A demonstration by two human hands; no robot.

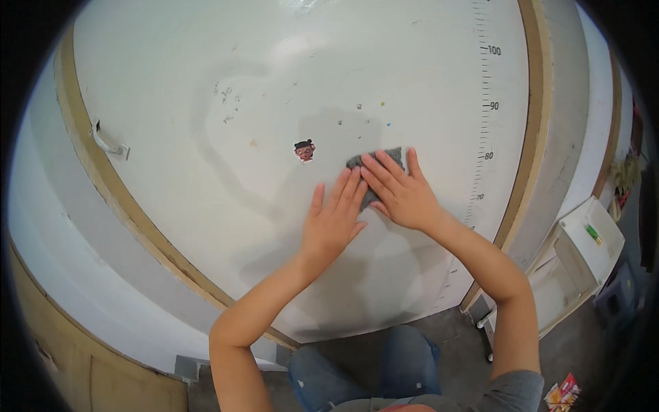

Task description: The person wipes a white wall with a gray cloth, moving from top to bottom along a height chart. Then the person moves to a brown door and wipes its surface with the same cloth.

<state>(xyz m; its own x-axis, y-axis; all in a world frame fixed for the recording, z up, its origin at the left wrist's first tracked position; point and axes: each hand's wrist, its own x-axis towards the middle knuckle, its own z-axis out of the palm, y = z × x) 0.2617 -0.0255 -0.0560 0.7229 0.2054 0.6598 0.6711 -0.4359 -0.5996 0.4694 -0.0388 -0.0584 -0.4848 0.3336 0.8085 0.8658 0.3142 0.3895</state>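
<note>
A grey cloth [392, 156] lies flat against a white door [206, 254]. My right hand [403, 193] presses it to the surface, fingers stretched over it and thumb at its lower edge. Just left of that, my left hand [331, 223] rests flat with fingers extended. Its fingertips reach the cloth's left edge, and part of the cloth is hidden under both hands. Up and left of the hands is a small torn sticker of a cartoon head [304, 150]. Dark scuffs [228, 96] and small coloured dots mark the door above.
A metal handle [110, 143] sits at the door's left side. A height scale [486, 106] runs down its right. Brown wooden trim [525, 185] frames the door. At lower right stand a white wheeled cart [573, 257] and a colourful packet [563, 393] on the grey floor.
</note>
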